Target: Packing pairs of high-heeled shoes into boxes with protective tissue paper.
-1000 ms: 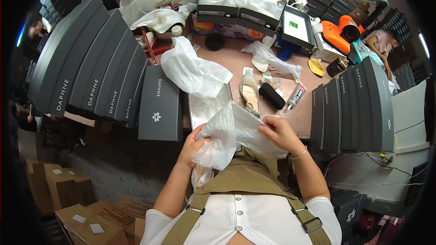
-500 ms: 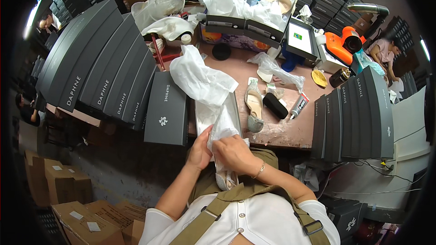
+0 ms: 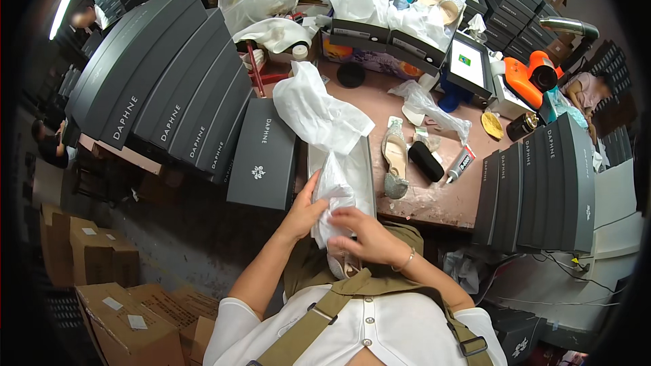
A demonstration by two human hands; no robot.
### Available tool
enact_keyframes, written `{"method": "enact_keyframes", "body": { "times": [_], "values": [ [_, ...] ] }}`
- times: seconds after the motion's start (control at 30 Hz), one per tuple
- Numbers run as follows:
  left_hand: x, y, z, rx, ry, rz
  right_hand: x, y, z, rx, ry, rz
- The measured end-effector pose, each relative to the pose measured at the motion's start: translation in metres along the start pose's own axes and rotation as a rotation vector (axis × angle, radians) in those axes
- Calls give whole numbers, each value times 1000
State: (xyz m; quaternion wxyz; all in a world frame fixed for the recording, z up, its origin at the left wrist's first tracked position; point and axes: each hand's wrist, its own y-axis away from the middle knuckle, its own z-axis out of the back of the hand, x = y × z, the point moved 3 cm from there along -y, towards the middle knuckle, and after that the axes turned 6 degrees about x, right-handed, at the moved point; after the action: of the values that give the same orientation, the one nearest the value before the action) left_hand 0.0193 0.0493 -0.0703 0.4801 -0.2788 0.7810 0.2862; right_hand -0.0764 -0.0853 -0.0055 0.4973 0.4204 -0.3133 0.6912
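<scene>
At the near edge of a crowded workbench [image 3: 434, 203], we hold one sheet of white tissue paper [image 3: 333, 193] bunched between two hands. Our left hand [image 3: 306, 211] presses its fingers against the left side of the bundle; our right hand [image 3: 369, 234] curls over its near end, fingers closed on the paper. Whatever the tissue wraps is hidden from us. The bundle sits just in front of our chest, over the near end of one open shoe box [image 3: 342, 163], from which a second, larger sheet of white tissue [image 3: 315, 105] billows up toward the far side.

To the right of the open box lies one glittery slingback shoe [image 3: 393, 159], then one black cylinder [image 3: 426, 161] and one small glue tube [image 3: 460, 163], all close together. Farther off we count one clear plastic bag [image 3: 434, 105] and one small screen [image 3: 468, 64].

To the left, seven dark grey shoe boxes [image 3: 169, 88] stand on edge in a row, touching one another and walling off that side of the bench. To the right, four more grey boxes [image 3: 542, 183] stand the same way. Brown cartons [image 3: 129, 312] are stacked on the floor, near left. One orange hand tool [image 3: 529, 78] rests far right.
</scene>
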Motion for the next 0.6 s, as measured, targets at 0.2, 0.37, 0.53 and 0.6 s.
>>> {"method": "enact_keyframes", "body": {
  "times": [0.2, 0.37, 0.53, 0.6],
  "values": [
    [-9, 10, 3, -31, -133, -54, -11, -13, -4, -226, 484, 47],
    [-29, 12, -1, -43, -450, -139, -23, -33, 9, -443, 353, 28],
    [-36, 13, -21, -127, -680, -171, -54, -54, 6, -377, 329, -107],
    [-35, 16, -25, -154, -793, -230, -51, -50, 9, -343, 293, -140]
  ]
}}
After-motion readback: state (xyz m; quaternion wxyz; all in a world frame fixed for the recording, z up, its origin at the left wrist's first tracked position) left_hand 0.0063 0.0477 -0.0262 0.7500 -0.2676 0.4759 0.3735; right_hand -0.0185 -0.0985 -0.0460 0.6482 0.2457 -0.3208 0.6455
